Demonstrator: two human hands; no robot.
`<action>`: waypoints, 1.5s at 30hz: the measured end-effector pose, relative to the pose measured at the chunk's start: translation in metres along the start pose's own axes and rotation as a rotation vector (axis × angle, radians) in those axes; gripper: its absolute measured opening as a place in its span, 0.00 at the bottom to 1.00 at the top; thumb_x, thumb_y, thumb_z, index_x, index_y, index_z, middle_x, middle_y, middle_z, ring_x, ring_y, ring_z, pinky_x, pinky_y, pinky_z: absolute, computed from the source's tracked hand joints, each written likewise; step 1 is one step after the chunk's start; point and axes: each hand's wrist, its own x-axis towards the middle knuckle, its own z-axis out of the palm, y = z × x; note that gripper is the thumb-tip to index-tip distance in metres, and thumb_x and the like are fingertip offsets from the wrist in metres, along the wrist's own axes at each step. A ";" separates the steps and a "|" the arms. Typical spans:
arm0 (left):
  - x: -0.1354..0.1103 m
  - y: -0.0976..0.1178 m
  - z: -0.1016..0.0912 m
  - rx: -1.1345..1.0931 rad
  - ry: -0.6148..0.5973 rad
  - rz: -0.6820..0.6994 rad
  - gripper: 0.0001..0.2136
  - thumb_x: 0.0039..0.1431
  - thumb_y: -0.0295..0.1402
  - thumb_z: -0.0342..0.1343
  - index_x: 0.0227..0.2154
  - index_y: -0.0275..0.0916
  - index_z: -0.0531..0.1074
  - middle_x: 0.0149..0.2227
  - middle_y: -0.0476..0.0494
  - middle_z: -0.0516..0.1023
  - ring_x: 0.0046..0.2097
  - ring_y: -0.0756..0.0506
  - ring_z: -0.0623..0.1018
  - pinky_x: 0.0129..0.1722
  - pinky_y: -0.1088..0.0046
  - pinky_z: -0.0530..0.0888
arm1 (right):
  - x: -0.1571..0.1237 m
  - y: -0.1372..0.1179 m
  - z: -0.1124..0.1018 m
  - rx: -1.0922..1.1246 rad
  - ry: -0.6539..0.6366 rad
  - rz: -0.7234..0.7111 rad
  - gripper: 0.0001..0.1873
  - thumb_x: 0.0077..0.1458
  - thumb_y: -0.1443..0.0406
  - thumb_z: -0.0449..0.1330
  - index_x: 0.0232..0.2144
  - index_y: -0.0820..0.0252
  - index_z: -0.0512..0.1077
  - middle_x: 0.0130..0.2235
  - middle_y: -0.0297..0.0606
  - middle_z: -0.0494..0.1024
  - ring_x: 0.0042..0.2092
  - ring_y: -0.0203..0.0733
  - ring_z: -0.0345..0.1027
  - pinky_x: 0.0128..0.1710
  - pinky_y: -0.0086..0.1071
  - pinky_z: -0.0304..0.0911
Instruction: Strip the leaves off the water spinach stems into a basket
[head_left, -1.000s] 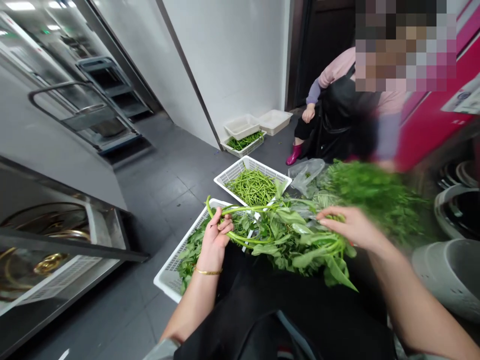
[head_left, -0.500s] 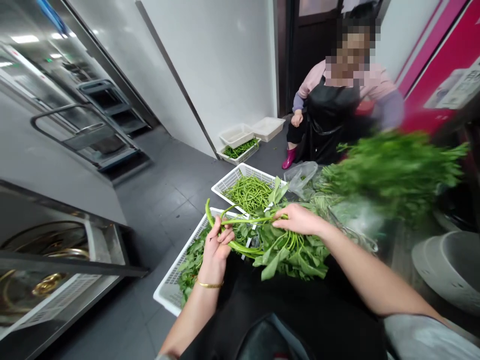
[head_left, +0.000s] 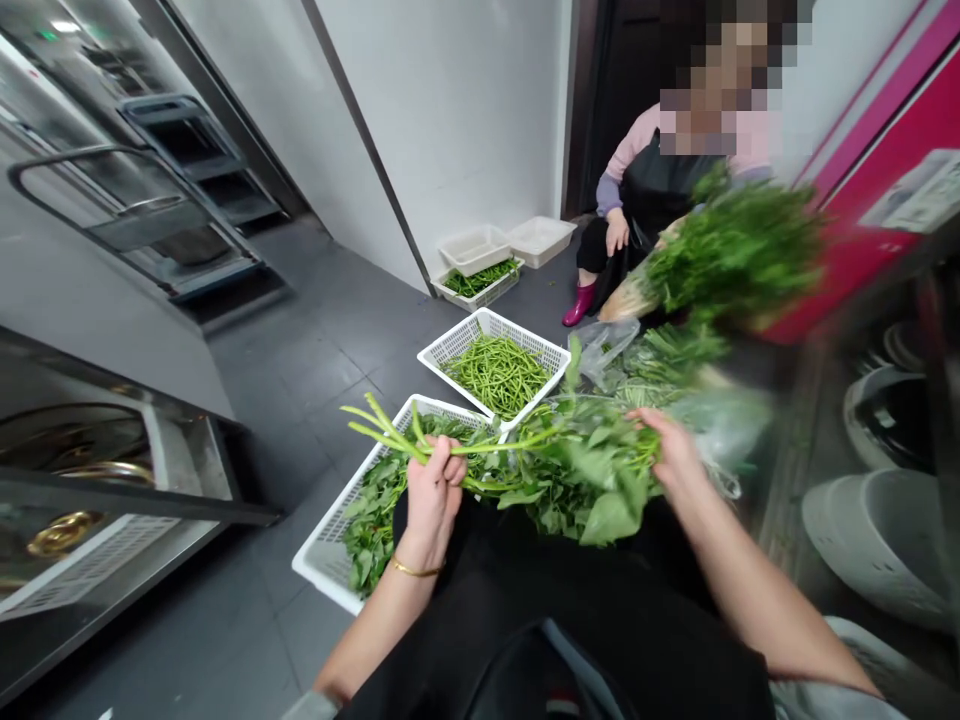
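My left hand (head_left: 433, 495) is shut around several long green stems of a leafy bunch, probably water spinach (head_left: 577, 470), with the cut stem ends sticking out to the left. My right hand (head_left: 671, 450) grips the same bunch farther along, among its stems and leaves. Below my left hand, a white plastic basket (head_left: 330, 545) holds loose green leaves (head_left: 375, 530). Just beyond it, a second white basket (head_left: 457, 345) holds short green stems (head_left: 496, 375). A blurred leafy bunch (head_left: 727, 250) is moving in front of a seated person (head_left: 660, 190).
A plastic bag (head_left: 604, 350) and more greens (head_left: 660, 355) lie beyond my right hand. Two white trays (head_left: 472, 250) and a basket of stems (head_left: 480, 285) stand by the wall. Grey tubs (head_left: 870, 540) stand to the right; steel kitchen equipment (head_left: 112, 500) lines the left.
The stems in my left hand have swung from a curved loop to point left. My right hand has moved right since the middle frame. The blurred bunch has risen toward the seated person.
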 end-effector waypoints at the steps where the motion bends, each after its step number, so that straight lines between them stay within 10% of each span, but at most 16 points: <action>1: 0.002 0.004 -0.002 0.000 0.002 0.019 0.14 0.48 0.32 0.65 0.26 0.36 0.62 0.22 0.53 0.66 0.17 0.60 0.55 0.15 0.85 0.53 | 0.000 -0.002 -0.013 -0.029 0.038 -0.007 0.25 0.46 0.45 0.53 0.22 0.60 0.71 0.18 0.34 0.70 0.18 0.35 0.59 0.19 0.29 0.56; 6: 0.012 0.015 -0.008 0.005 -0.013 0.043 0.13 0.49 0.31 0.64 0.26 0.36 0.63 0.23 0.53 0.65 0.17 0.60 0.55 0.15 0.85 0.52 | -0.021 -0.028 -0.036 -0.667 -0.156 -0.221 0.19 0.49 0.49 0.58 0.21 0.59 0.73 0.18 0.33 0.72 0.19 0.35 0.61 0.20 0.28 0.55; 12: 0.003 0.011 0.005 0.019 -0.061 -0.001 0.12 0.50 0.31 0.63 0.27 0.36 0.63 0.24 0.52 0.66 0.17 0.61 0.55 0.16 0.85 0.53 | -0.031 -0.048 0.040 -1.110 -0.389 -0.782 0.18 0.59 0.67 0.49 0.49 0.63 0.71 0.35 0.45 0.79 0.32 0.40 0.71 0.31 0.30 0.62; 20: -0.006 0.004 0.005 0.041 -0.014 -0.141 0.14 0.49 0.36 0.64 0.26 0.35 0.63 0.24 0.52 0.66 0.17 0.61 0.55 0.15 0.85 0.54 | -0.012 -0.036 0.069 -1.124 -0.762 -0.632 0.15 0.59 0.64 0.52 0.47 0.61 0.71 0.35 0.43 0.79 0.34 0.42 0.73 0.32 0.30 0.61; 28: 0.007 0.005 -0.007 0.041 0.036 -0.101 0.16 0.45 0.32 0.66 0.25 0.35 0.62 0.21 0.55 0.62 0.16 0.61 0.55 0.14 0.85 0.52 | -0.035 -0.050 0.024 -1.522 -0.341 -0.409 0.29 0.54 0.70 0.50 0.59 0.62 0.57 0.32 0.46 0.79 0.30 0.46 0.73 0.25 0.29 0.57; 37: -0.004 0.003 0.005 0.076 -0.011 -0.140 0.15 0.46 0.33 0.65 0.26 0.35 0.62 0.22 0.54 0.63 0.17 0.61 0.55 0.15 0.85 0.52 | -0.023 -0.034 0.077 -1.023 -0.858 -0.647 0.14 0.59 0.64 0.51 0.29 0.61 0.73 0.27 0.39 0.77 0.28 0.38 0.69 0.28 0.28 0.55; 40: -0.008 -0.004 0.003 0.079 -0.003 -0.183 0.16 0.46 0.33 0.66 0.24 0.36 0.60 0.19 0.59 0.56 0.16 0.60 0.54 0.15 0.85 0.51 | -0.019 -0.014 0.048 -0.667 -0.710 -0.522 0.18 0.59 0.58 0.50 0.26 0.61 0.73 0.26 0.37 0.76 0.28 0.37 0.67 0.30 0.29 0.58; 45: 0.000 -0.006 -0.003 0.071 0.111 -0.056 0.18 0.44 0.33 0.67 0.25 0.37 0.59 0.20 0.57 0.62 0.17 0.60 0.57 0.15 0.84 0.52 | -0.014 0.000 -0.016 -0.469 -0.044 -0.268 0.24 0.55 0.49 0.48 0.24 0.60 0.72 0.27 0.39 0.76 0.29 0.41 0.68 0.29 0.32 0.60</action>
